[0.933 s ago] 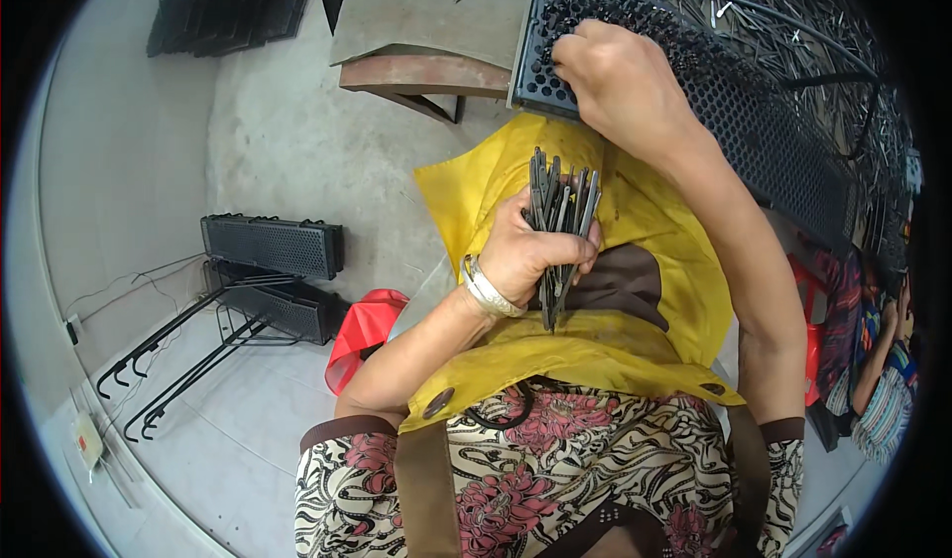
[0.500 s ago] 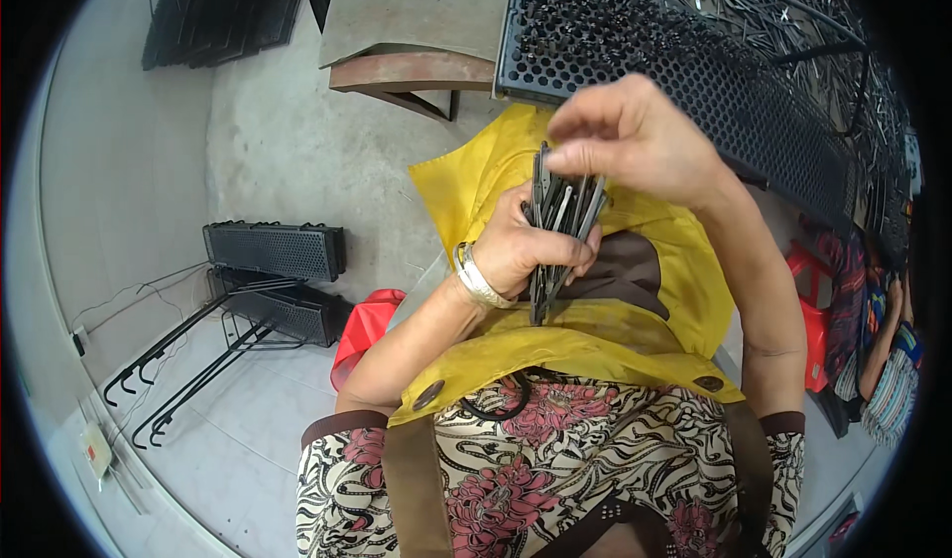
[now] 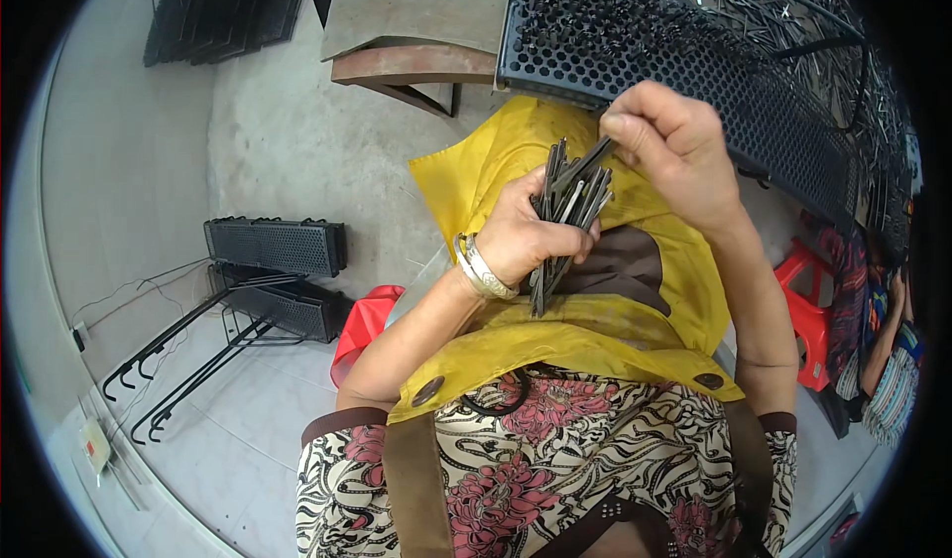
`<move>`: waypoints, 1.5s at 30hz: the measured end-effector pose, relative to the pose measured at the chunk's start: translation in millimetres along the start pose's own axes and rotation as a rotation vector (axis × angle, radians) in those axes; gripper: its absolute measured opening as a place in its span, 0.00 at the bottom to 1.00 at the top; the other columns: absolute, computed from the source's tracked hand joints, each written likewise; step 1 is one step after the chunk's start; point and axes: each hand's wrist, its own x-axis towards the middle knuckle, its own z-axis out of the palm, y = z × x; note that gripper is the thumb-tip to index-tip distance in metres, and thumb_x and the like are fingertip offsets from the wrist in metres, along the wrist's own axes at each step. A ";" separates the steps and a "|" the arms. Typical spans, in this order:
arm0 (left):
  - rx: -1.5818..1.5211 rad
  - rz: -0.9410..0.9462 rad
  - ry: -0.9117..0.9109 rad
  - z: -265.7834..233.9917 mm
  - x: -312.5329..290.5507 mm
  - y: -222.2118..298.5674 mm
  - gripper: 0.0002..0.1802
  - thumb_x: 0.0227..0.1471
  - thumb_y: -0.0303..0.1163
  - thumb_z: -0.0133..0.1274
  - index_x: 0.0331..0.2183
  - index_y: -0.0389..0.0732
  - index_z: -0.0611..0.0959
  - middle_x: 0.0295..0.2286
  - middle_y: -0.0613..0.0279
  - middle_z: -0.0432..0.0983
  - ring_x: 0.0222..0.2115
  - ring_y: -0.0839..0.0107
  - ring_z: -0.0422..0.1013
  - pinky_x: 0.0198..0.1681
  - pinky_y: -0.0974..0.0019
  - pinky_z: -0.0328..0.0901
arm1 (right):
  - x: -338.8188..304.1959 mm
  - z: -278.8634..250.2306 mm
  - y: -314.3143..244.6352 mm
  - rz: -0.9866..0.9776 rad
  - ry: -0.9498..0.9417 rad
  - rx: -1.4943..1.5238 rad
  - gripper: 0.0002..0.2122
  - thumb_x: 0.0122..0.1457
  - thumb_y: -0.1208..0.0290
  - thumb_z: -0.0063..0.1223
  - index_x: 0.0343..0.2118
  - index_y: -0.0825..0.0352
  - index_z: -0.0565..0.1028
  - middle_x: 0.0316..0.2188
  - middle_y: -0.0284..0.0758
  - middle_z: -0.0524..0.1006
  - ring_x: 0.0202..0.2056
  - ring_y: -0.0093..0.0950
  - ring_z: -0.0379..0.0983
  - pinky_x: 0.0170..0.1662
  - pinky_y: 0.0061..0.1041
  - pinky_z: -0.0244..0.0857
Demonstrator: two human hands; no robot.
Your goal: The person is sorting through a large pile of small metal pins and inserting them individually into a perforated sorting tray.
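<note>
My left hand (image 3: 526, 240) is wrapped round a bundle of thin, dark metal strips (image 3: 569, 201) above my lap, their upper ends fanned out. Just up and right of it, my right hand (image 3: 676, 151) pinches the end of one slim dark strip (image 3: 595, 152), which slants out of the top of the bundle; its lower end is among the others. Beyond my hands stands a black perforated rack (image 3: 635, 62), rows of round holes along its top. Many dark strip ends (image 3: 585, 12) stick up from its far part, while the near holes show bare.
Loose metal strips (image 3: 754, 12) lie heaped behind the rack. A table (image 3: 416, 22) with a reddish edge adjoins it at left. More black perforated racks (image 3: 273, 248) stand on the floor, with hooked rods (image 3: 188, 335) beside them. A red stool (image 3: 808, 310) and another person's arm (image 3: 881, 335) are at right.
My right hand, loosely curled over the bundle before, has moved right and now pinches one strip, drawing its end out. The bundle in my left hand has tilted slightly.
</note>
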 end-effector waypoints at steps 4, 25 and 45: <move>-0.041 0.041 0.050 0.5 -0.2 0.3 0.26 0.31 0.13 0.51 0.38 0.33 0.68 0.22 0.58 0.72 0.19 0.74 0.68 0.23 0.73 0.64 | 12.2 -9.0 0.1 0.046 0.100 0.015 0.04 0.54 0.77 0.47 0.25 0.71 0.72 0.15 0.25 0.67 0.17 0.12 0.60 0.20 0.11 0.54; -0.110 -0.008 0.023 -1.4 0.3 -4.0 0.31 0.29 0.10 0.52 0.42 0.36 0.67 0.22 0.55 0.71 0.18 0.69 0.68 0.21 0.69 0.63 | 60.4 3.0 30.8 -0.699 0.344 -0.517 0.04 0.46 0.84 0.52 0.24 0.73 0.69 0.21 0.40 0.70 0.22 0.35 0.68 0.25 0.26 0.63; -0.141 -0.035 0.031 0.4 -0.3 0.4 0.30 0.30 0.14 0.52 0.42 0.34 0.66 0.20 0.59 0.71 0.17 0.74 0.67 0.22 0.73 0.62 | 70.7 2.7 20.9 -0.588 0.051 -0.748 0.05 0.45 0.75 0.55 0.24 0.71 0.72 0.19 0.39 0.70 0.22 0.38 0.69 0.24 0.31 0.63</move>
